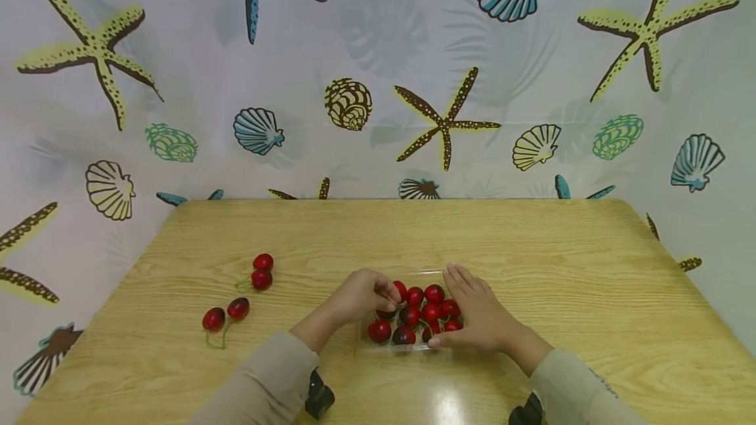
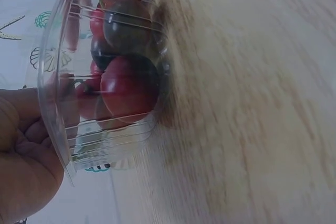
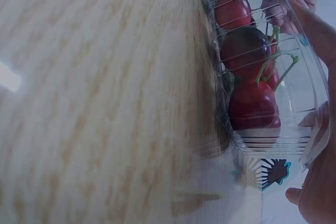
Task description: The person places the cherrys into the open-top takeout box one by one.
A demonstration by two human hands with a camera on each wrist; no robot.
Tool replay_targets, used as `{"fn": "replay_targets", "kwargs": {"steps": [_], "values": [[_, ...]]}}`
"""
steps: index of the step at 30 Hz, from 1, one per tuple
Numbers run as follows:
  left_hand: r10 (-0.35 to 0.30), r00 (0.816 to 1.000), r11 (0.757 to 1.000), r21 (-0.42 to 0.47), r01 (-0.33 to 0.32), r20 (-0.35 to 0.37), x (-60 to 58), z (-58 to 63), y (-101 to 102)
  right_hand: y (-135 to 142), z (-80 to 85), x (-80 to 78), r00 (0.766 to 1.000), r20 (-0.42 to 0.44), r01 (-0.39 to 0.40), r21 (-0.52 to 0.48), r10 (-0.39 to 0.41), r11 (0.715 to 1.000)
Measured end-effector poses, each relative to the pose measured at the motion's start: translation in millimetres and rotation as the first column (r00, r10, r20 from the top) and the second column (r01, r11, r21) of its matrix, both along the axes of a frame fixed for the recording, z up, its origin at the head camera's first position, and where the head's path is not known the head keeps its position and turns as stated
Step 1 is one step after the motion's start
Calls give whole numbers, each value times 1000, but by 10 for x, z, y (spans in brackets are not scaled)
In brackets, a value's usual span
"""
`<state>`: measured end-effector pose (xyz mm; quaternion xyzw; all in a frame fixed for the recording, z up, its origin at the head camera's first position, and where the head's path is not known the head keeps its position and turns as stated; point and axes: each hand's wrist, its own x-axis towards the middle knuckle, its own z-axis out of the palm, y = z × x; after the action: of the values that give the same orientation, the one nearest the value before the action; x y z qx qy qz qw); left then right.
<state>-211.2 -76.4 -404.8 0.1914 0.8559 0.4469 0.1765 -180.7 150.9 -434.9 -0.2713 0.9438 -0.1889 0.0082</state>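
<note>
A clear plastic container (image 1: 371,344) full of red and dark artificial cherries (image 1: 431,311) sits on the table between both hands. My left hand (image 1: 363,295) reaches over its left side, fingers bent down inside, and pinches a red cherry (image 1: 399,289) partly hidden by the fingertips. Laid along the right side is my right hand (image 1: 481,317), its fingers straight toward the far corner and the thumb on the near rim. In the right wrist view, green stems (image 3: 278,66) rise from cherries behind the clear wall.
Left of the container on the wooden table (image 1: 561,261) lie two stemmed cherry pairs: one farther back (image 1: 262,279) and one nearer (image 1: 214,319). A white cloth (image 1: 378,38) printed with starfish and shells hangs behind the table and along its sides.
</note>
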Motion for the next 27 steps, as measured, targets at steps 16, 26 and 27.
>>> {"fn": "replay_targets", "kwargs": {"steps": [16,26,27], "values": [[108,994,994,3,-107,-33,26,126,-166,-5,34,14,1000,11,-6,-9,6,1000],[181,983,983,10,-181,-22,61,180,-416,-6,41,17,1000,24,-3,-7,3,1000],[191,981,981,12,-191,-16,68,191,-446,-4,44,18,1000,26,-3,-9,3,1000]]}}
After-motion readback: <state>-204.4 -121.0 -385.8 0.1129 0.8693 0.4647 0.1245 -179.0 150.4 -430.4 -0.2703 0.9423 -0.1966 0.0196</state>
